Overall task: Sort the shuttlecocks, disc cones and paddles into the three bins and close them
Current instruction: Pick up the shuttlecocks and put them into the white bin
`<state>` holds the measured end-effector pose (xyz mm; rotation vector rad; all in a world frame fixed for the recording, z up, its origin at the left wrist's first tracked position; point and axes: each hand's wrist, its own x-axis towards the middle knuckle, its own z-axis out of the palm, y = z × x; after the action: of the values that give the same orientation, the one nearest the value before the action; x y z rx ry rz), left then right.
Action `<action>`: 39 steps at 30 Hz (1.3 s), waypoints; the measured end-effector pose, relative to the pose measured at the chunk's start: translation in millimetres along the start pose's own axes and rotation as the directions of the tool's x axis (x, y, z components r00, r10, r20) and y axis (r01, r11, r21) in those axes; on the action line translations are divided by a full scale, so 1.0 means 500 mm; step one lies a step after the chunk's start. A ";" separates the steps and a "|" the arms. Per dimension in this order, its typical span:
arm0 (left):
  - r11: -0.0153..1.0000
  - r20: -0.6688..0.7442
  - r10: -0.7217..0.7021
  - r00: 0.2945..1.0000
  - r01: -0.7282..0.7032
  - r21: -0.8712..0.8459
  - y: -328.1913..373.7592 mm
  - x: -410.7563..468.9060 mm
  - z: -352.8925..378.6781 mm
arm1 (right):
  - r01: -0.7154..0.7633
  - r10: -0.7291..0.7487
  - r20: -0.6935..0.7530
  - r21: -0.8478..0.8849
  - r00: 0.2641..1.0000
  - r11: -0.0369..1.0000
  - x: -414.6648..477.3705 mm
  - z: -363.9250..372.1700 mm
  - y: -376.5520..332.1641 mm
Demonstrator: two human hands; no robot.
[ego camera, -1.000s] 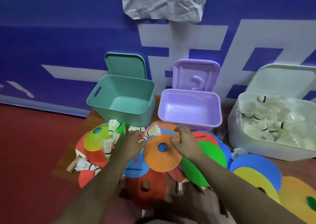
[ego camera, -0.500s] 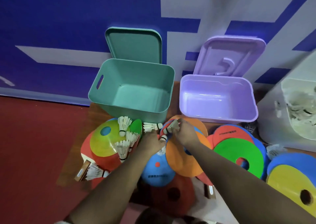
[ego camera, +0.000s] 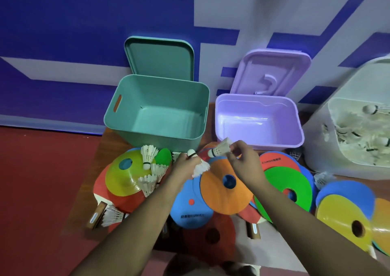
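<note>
At the far left I see a paddle lying under a yellow disc cone, with loose shuttlecocks resting on the cone's right edge. Behind them stands the green bin, its inside bare and its lid propped upright against the wall. My left hand hovers just in front of that bin, its fingers closed around a shuttlecock whose feathers point down to the right, cork up. Below it lie a blue disc cone and an orange disc cone, overlapping. My right hand pinches a second shuttlecock by its feathers, cork pointing left, just in front of the purple bin, which also holds nothing. A green disc cone lies to the right. At the far right the white bin holds many shuttlecocks.
</note>
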<state>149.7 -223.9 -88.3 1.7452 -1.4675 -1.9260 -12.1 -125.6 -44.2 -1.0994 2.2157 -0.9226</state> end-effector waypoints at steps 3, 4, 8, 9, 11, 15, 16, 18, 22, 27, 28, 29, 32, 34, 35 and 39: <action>0.861 0.080 -0.045 0.996 0.079 -0.502 0.033 -0.035 0.010 | 0.001 0.006 -0.045 0.158 0.999 0.987 -0.016 -0.039 -0.014; 0.792 0.120 -0.028 0.992 0.095 -0.603 0.044 -0.046 0.013 | -0.002 0.011 -0.046 0.203 0.999 0.979 -0.021 -0.048 -0.021; 0.673 0.215 0.041 0.976 0.132 -0.727 0.059 -0.065 0.021 | 0.021 -0.012 -0.037 0.258 0.999 0.966 -0.034 -0.060 -0.052; 0.678 0.230 0.070 0.971 0.123 -0.724 0.061 -0.069 0.023 | 0.032 -0.027 -0.024 0.244 0.999 0.969 -0.035 -0.057 -0.058; 0.743 0.230 0.131 0.964 0.058 -0.667 0.065 -0.076 0.021 | 0.032 -0.035 0.010 0.227 0.999 0.973 -0.038 -0.047 -0.070; 0.881 0.166 0.208 0.964 -0.111 -0.460 0.068 -0.081 -0.006 | -0.022 -0.011 0.095 0.334 0.995 0.942 -0.049 -0.018 -0.095; 0.908 0.156 0.220 0.963 -0.144 -0.394 0.070 -0.085 -0.015 | -0.026 -0.013 0.102 0.370 0.995 0.929 -0.051 -0.010 -0.103; 0.946 0.143 0.228 0.963 -0.185 -0.267 0.073 -0.089 -0.035 | -0.037 0.008 0.074 0.395 0.997 0.918 -0.050 0.006 -0.115; 0.931 0.050 0.364 0.930 -0.364 0.008 0.074 -0.076 -0.100 | -0.061 0.043 0.053 0.422 0.998 0.905 -0.044 0.021 -0.128; 0.883 -0.316 0.425 0.848 -0.312 0.350 0.021 -0.021 -0.221 | -0.069 0.038 0.082 0.423 0.996 0.903 -0.038 0.044 -0.131; 0.883 -0.352 0.395 0.848 -0.246 0.399 0.004 -0.006 -0.242 | -0.079 0.045 0.089 0.433 0.995 0.898 -0.038 0.050 -0.131; 0.883 -0.362 0.352 0.863 -0.178 0.435 -0.013 0.011 -0.256 | -0.085 0.047 0.097 0.441 0.994 0.893 -0.037 0.056 -0.130; 0.824 -0.316 0.254 0.914 -0.033 0.566 -0.053 0.064 -0.269 | -0.095 0.042 0.129 0.442 0.991 0.892 -0.036 0.073 -0.127; 0.793 -0.322 0.251 0.913 -0.003 0.609 -0.065 0.089 -0.259 | -0.084 0.029 0.134 0.420 0.991 0.903 -0.034 0.082 -0.125; 0.785 -0.326 0.247 0.913 0.009 0.620 -0.069 0.099 -0.255 | -0.081 0.027 0.135 0.413 0.990 0.907 -0.032 0.086 -0.123; 0.732 -0.349 0.208 0.914 0.091 0.675 -0.066 0.114 -0.242 | -0.087 0.029 0.146 0.409 0.989 0.908 -0.029 0.094 -0.115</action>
<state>248.1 -310.6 -131.1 2.1443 -2.1715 -0.9011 55.5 -155.9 -29.3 -0.8615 1.8153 -1.1857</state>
